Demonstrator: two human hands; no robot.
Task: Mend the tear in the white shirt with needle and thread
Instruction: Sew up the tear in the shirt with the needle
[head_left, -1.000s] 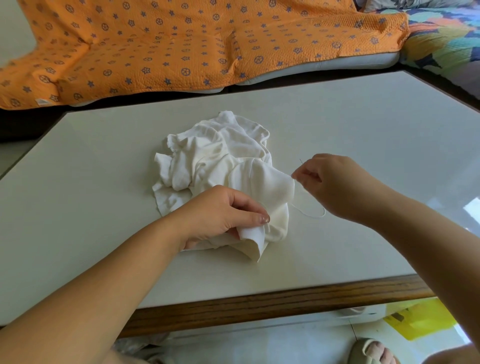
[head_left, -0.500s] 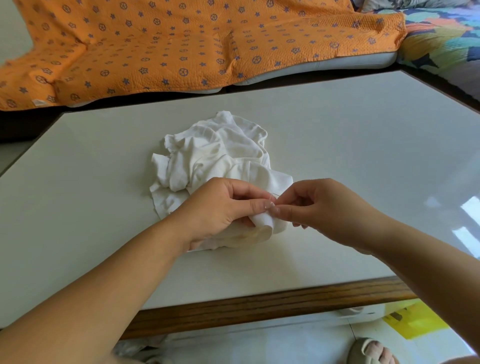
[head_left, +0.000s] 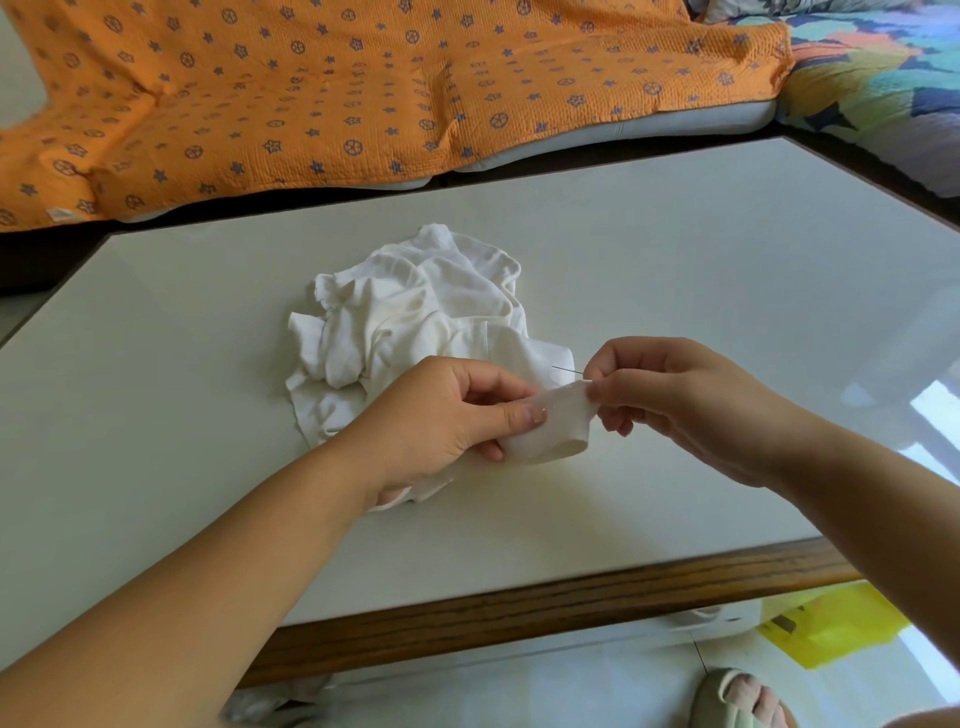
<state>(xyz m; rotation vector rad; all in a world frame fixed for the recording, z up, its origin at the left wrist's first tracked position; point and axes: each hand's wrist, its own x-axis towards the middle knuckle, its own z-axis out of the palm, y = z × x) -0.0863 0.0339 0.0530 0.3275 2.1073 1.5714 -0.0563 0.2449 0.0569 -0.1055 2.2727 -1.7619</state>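
shirt: the white shirt is soft thin knit, scrunched into a lumpy heap around mid-bench, a bit left of centre, with one fold pulled out toward the near side
fold: rolled into a smooth little tube, held up between the two hands
needle: the needle is a thin dark sliver poking up-left out of the right fingertips, over the shirt's edge
thread: too fine to make out tbh
left hand: the left hand has its thumb on top and fingers curled under, gripping the rolled fold; the forearm comes in from lower left
right hand: the right hand has its fingers bunched, pinching the needle right at the fold's end
bench: the bench has a flat, smooth, pale matte top with a brown woodgrain strip along the near edge
behind: an orange blanket, puckered quilted texture, blue stars and wheels
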